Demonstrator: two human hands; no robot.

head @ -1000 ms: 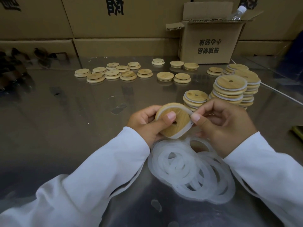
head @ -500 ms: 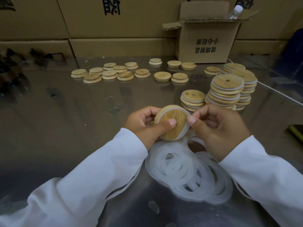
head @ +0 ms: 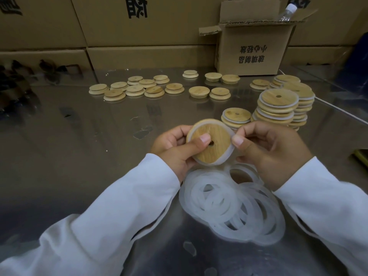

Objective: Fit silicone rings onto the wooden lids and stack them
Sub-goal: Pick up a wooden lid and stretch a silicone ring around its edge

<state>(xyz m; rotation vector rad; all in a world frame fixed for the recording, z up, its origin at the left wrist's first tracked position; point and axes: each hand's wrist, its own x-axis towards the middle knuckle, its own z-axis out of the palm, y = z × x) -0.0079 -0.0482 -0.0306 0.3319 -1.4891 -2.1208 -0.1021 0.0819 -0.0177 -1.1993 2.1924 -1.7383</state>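
My left hand (head: 175,150) grips a round wooden lid (head: 213,151) with a centre hole, thumb pressed on its face. A white silicone ring (head: 229,154) wraps the lid's rim. My right hand (head: 268,150) pinches that ring at the lid's right edge. Below my hands lies a loose heap of silicone rings (head: 233,204). Stacks of ringed lids (head: 276,108) stand to the right, with a short stack (head: 237,116) in front of them. Several bare wooden lids (head: 137,89) are scattered farther back.
The work surface is a shiny metal table (head: 79,156). An open cardboard box (head: 253,46) with a plastic bottle (head: 286,11) in it stands at the back right. Large cartons (head: 139,26) line the back. A yellow-green object (head: 361,156) sits at the right edge.
The ring has been worked further round the lid's rim; my right thumb and fingers shifted along the right edge. Both hands stay at the same place above the ring heap.
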